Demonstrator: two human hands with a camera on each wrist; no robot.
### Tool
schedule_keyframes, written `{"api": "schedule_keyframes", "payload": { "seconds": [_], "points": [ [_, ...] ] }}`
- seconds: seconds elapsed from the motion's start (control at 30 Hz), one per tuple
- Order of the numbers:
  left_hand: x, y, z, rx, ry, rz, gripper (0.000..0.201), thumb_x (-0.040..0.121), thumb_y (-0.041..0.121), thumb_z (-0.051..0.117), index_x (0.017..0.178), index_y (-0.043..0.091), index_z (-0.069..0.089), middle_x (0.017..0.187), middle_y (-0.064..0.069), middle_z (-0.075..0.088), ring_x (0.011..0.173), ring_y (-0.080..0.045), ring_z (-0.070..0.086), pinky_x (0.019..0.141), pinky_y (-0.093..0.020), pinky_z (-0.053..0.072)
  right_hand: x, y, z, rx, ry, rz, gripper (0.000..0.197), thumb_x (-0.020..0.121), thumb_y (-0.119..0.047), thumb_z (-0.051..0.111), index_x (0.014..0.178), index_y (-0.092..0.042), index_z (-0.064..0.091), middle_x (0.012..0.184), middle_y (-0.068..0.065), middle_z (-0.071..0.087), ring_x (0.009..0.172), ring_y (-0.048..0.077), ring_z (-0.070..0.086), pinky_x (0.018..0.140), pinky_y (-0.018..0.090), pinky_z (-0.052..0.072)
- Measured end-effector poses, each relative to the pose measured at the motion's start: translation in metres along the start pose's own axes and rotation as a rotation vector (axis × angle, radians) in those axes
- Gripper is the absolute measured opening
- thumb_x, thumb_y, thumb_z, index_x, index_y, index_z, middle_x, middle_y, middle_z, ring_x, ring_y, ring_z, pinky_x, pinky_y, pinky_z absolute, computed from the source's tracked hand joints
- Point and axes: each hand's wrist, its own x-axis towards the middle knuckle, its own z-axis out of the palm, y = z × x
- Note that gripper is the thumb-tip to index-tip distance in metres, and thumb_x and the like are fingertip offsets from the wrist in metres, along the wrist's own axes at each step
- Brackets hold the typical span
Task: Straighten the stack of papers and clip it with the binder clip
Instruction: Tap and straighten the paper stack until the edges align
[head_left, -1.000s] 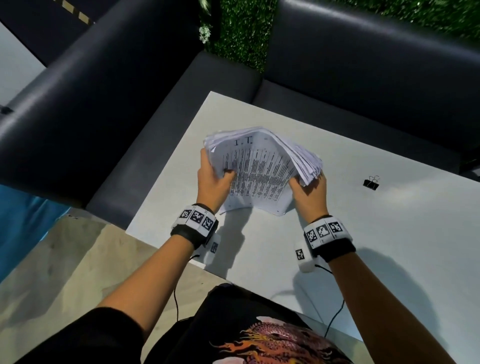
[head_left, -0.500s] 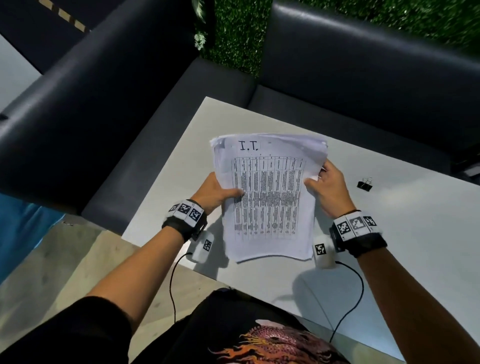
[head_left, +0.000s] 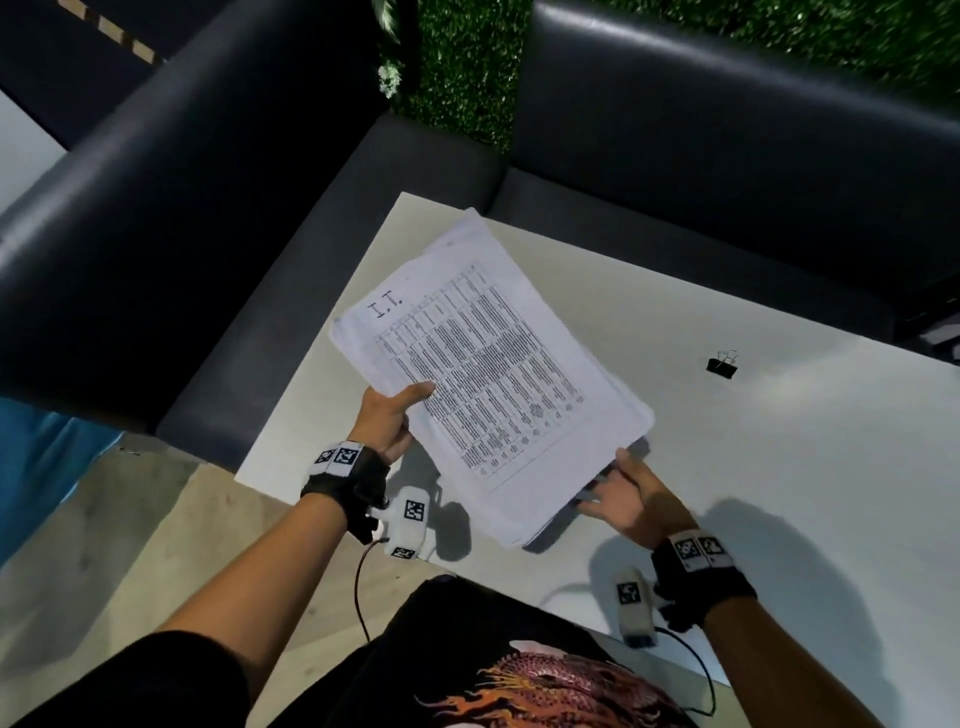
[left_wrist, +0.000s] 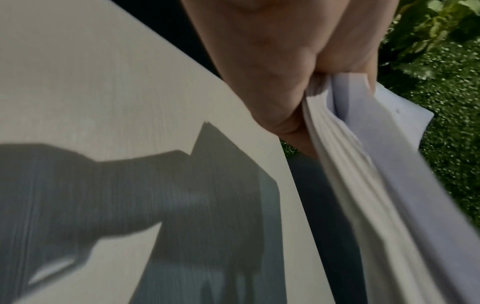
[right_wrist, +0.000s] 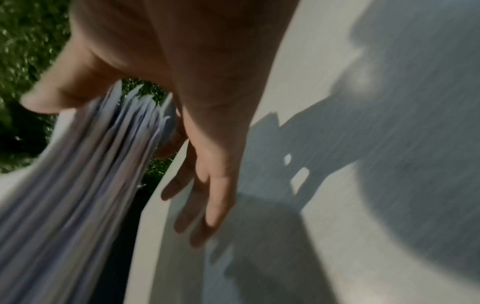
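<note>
**Squaring a loose sheaf above the counter**

At the left, the left hand (head_left: 387, 421) is gripping the stack of papers (head_left: 488, 374) by its long edge, thumb lying on the printed top sheet, holding the stack tilted above the counter (head_left: 779, 467). Its sheets are fanning apart at the edges, so it looks light, floppy and prone to slipping; a firm pinch near a corner would likely serve best. Further right, the right hand (head_left: 631, 501) is resting with straight, relaxed fingers against the stack's lower corner, grasping nothing. Far right, the binder clip (head_left: 723, 365) is lying on the counter, well apart.
</note>
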Motion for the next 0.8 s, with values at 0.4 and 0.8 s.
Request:
{"api": "schedule_keyframes", "payload": {
  "seconds": [0.4,0.8],
  "points": [
    [-0.011,-0.037,-0.047,-0.543,-0.086,-0.161,0.040,0.093,0.009,0.035,0.128,-0.002,0.050,0.140,-0.027,0.045,0.122,-0.033,0.055,0.100,-0.048,0.047,0.019,-0.032,0.024,-0.494,0.223,-0.240,0.050,0.072,0.011,0.071,0.113,-0.016,0.061,0.119,0.012,0.066,0.115,0.033,0.059,0.097,0.049,0.047],
    [0.014,-0.018,-0.015,0.452,-0.050,0.191,0.051,0.080,-0.003,0.061,0.127,0.011,0.048,0.119,-0.017,0.061,0.103,-0.027,0.059,0.090,-0.044,0.052,0.027,-0.043,0.072,-0.910,0.403,-0.516,0.042,0.082,0.002,0.066,0.121,-0.011,0.060,0.116,0.006,0.066,0.107,0.023,0.062,0.100,0.044,0.048]
  ]
}}
